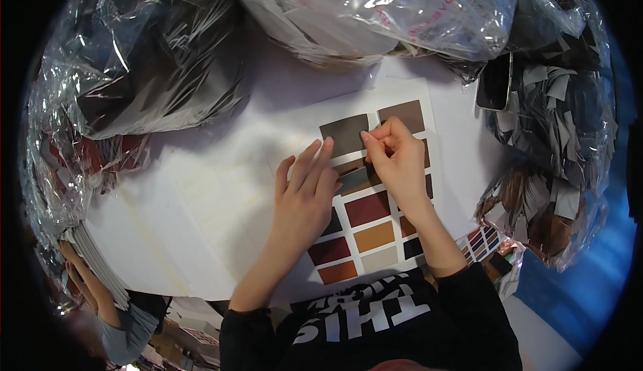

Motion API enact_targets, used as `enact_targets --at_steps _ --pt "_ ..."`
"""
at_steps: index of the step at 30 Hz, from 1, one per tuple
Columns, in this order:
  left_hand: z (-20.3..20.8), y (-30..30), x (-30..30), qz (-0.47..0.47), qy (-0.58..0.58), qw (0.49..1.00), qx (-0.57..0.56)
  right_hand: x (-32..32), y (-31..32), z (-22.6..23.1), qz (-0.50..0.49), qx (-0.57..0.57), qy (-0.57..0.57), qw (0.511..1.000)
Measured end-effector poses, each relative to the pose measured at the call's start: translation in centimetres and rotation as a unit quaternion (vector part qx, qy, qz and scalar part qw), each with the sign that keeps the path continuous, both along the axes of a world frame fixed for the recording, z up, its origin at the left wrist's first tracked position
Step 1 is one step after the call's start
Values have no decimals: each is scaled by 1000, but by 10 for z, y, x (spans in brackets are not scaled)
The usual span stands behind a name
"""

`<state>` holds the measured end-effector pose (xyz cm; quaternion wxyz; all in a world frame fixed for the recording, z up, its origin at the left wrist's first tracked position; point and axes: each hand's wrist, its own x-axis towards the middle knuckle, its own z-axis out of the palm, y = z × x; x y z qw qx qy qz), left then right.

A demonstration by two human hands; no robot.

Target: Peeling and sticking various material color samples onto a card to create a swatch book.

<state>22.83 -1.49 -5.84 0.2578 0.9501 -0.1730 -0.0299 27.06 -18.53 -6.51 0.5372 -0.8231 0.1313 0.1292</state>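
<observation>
A white card (429, 93) with rows of coloured rectangular swatches lies in front of me. My right hand (395, 153) is closed in a pinch at the right edge of a dark grey swatch (345, 134) in the upper row. Beside it, my left hand (305, 193) is open over the card's left side, fingers stretched and fingertips near that swatch's lower left corner. By the left thumb a slate-grey piece (362, 179) lies askew across a brown swatch; whether the thumb touches it is unclear. Below are a maroon swatch (367, 209) and an orange-tan swatch (374, 236).
Clear plastic bags with grey sheets (167, 83) and pale sheets (321, 29) crowd the white table's (181, 217) far side. A phone (494, 83) lies by another bag of grey and brown pieces (542, 136). At lower left, another person's arm (94, 280) is beside stacked sheets (100, 264).
</observation>
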Motion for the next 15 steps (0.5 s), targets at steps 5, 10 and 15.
enact_targets --at_steps 5,10,15 --pt "2 -1 1 6 1 1000 1 6 4 6 42 -98 -38 994" --pt "6 6 -1 18 8 999 -25 8 -2 27 56 -231 -89 967" --pt "20 20 -8 46 18 998 -44 -21 2 41 95 116 20 988"
